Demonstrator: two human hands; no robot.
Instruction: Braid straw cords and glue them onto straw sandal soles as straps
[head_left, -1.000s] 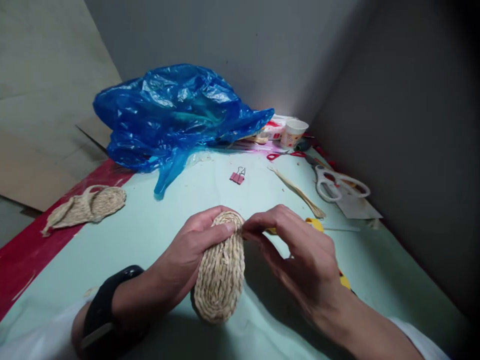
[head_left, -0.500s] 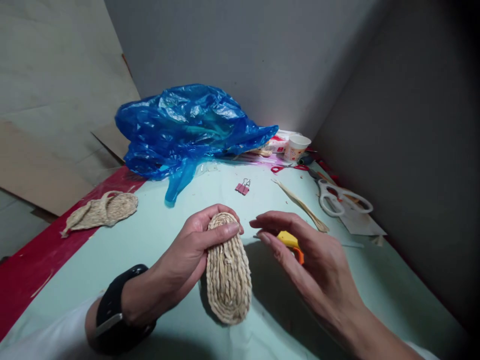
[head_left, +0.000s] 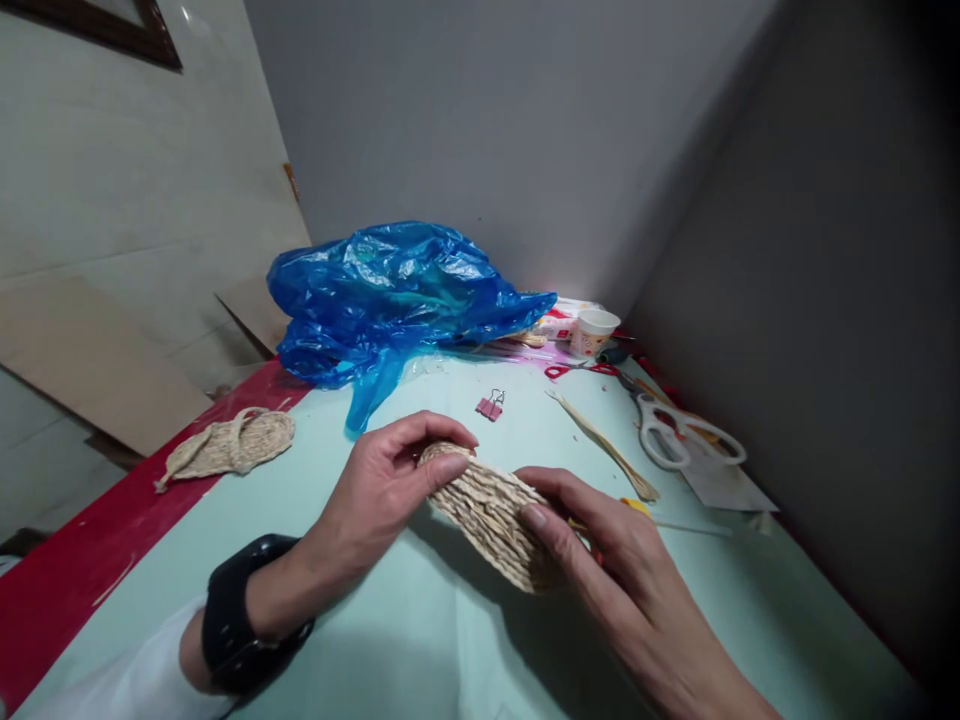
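An oval braided straw sole (head_left: 491, 515) is tilted between both hands above the pale green table cover. My left hand (head_left: 401, 475) pinches its upper left end, thumb on top and fingers behind. My right hand (head_left: 600, 545) grips the right end between thumb and fingers. Behind the right hand, a yellow-handled tool (head_left: 636, 507) lies mostly hidden. A pink binder clip (head_left: 490, 405) sits on the cover beyond the sole. To the left, a finished-looking straw slipper (head_left: 229, 445) with a strap rests near the red edge.
A blue plastic bag (head_left: 405, 295) lies at the back, beside a paper cup (head_left: 595, 333) and small red scissors (head_left: 581, 369). Large white-handled scissors (head_left: 686, 435) and a straw bundle (head_left: 604, 445) are on the right. Grey walls (head_left: 480, 130) stand behind and to the right.
The sole has turned from nearly upright to slanting down rightward. My right hand has closed on its right end. The view has tilted up slightly.
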